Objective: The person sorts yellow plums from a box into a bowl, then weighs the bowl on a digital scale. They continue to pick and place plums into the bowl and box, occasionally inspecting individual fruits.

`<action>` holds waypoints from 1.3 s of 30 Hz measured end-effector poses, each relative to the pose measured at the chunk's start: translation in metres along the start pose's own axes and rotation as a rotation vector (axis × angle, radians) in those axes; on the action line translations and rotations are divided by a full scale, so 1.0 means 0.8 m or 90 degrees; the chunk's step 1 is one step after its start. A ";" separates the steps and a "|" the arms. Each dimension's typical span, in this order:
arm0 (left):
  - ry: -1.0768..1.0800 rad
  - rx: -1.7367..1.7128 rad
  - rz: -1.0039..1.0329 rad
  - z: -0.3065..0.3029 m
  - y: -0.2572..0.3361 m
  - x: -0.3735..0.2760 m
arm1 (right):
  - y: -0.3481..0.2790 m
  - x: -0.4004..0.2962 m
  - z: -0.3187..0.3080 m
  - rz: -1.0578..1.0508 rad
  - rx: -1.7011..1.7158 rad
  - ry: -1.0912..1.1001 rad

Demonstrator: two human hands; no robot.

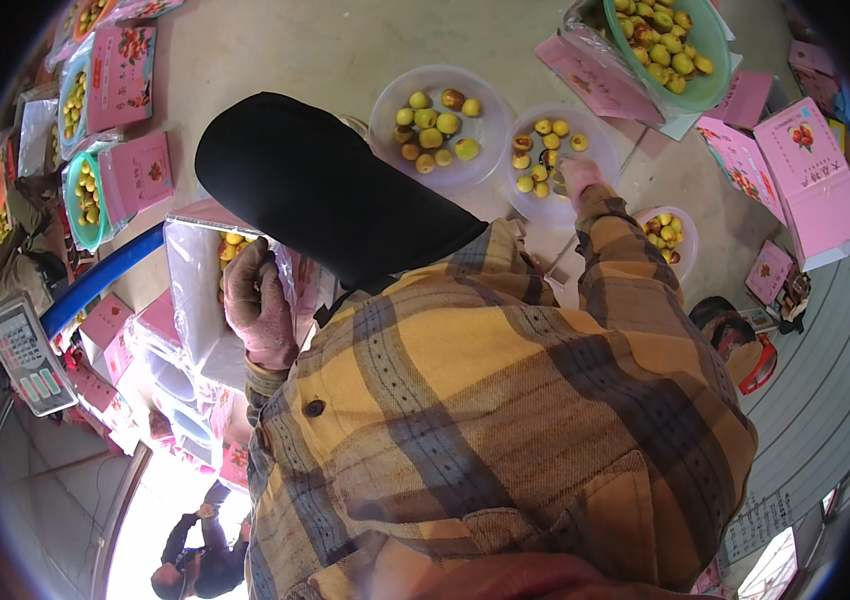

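Observation:
My left hand, in a worn pinkish glove, has its fingers curled at the edge of a cardboard box lined with clear plastic; whether it grips anything is unclear. Yellow-green fruit with brown patches, apparently jujubes, lies inside that box. On the right, my right hand reaches down into a translucent plastic bowl among more of this fruit; its fingertips are partly hidden. Beside that bowl stands another translucent bowl holding similar fruit.
A smaller bowl of fruit is near my right forearm. Green basins of fruit and pink printed cartons stand around. A smooth black shape extends between my arms. At left are a blue bar and a scale display; another person is lower left.

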State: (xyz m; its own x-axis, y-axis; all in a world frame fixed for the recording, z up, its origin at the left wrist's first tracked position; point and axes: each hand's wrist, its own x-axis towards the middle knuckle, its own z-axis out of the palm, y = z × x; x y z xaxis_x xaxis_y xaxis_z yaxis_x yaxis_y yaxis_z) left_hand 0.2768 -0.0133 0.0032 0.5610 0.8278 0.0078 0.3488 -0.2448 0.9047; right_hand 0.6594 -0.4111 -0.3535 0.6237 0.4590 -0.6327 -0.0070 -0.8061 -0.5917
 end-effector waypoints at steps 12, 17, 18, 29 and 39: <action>0.050 0.017 -0.027 0.003 0.001 0.007 | -0.295 -0.057 -0.081 0.004 0.190 0.034; 0.031 0.023 -0.008 0.006 -0.003 0.016 | -0.331 -0.055 -0.139 -0.234 0.118 0.291; 0.029 0.024 -0.008 0.006 -0.003 0.016 | -0.335 -0.050 -0.163 -0.281 0.036 0.398; 0.044 0.027 -0.065 0.000 -0.014 0.006 | -0.310 -0.006 -0.315 0.193 -0.462 0.222; -0.005 -0.047 -0.087 0.014 -0.019 0.009 | -0.292 0.036 -0.335 0.181 -0.543 0.077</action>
State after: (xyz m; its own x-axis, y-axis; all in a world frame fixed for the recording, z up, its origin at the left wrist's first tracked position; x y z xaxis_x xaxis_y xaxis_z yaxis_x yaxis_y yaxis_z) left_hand 0.2839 -0.0088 -0.0152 0.5176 0.8470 -0.1209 0.3662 -0.0916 0.9260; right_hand 0.8883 -0.3096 -0.0998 0.7654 0.1970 -0.6127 0.3783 -0.9079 0.1806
